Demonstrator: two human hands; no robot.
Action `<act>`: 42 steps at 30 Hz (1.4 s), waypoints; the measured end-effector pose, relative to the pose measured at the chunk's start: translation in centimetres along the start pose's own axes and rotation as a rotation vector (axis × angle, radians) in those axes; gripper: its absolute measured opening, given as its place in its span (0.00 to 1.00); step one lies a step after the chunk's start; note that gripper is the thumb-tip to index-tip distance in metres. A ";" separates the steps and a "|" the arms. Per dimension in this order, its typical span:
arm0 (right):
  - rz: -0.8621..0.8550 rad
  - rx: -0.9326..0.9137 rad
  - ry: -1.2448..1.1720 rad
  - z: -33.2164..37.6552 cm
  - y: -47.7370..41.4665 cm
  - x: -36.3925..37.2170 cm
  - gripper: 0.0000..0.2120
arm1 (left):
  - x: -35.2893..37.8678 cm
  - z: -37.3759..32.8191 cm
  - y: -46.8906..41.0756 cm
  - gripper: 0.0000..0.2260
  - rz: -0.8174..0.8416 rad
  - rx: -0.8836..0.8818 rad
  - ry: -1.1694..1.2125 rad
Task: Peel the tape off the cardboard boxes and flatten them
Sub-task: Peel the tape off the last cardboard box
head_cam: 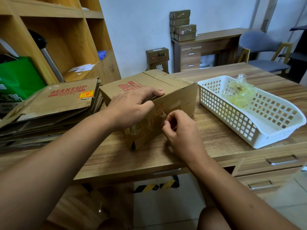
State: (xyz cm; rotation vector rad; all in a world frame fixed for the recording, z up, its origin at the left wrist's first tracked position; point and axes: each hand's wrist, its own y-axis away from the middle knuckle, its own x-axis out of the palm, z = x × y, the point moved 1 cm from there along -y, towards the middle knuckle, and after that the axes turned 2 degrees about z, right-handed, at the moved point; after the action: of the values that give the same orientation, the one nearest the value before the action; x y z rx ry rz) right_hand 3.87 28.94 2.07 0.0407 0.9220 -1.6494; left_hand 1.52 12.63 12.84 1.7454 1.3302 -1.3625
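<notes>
A closed brown cardboard box point(172, 90) with red print stands on the wooden desk point(216, 130), one corner turned towards me. My left hand point(132, 108) lies flat on its top near edge, fingers stretched across the lid, thumb on the side. Clear tape point(159, 112) covers the side facing me. My right hand point(181, 131) is at that side, its thumb and fingers pinched together at the tape's edge. To the left lies a stack of flattened boxes point(54, 103), the top one marked MAKEUP.
A white plastic basket point(259, 130) at the right holds a crumpled wad of peeled tape point(239, 93). Wooden shelves and a green bag stand at the left. More boxes, a second desk and a chair are behind. Desk drawers sit below the front edge.
</notes>
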 end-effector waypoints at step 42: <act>0.146 0.025 0.217 2.5 4.0 -1.5 0.13 | 0.2 -0.3 -0.4 0.23 -0.040 -0.024 -0.006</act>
State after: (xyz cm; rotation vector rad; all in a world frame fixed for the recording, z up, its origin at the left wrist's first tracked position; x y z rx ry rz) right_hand 8.82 28.68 2.40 0.3023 1.0363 -1.5407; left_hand 1.23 13.11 12.75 1.7056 1.3799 -1.3669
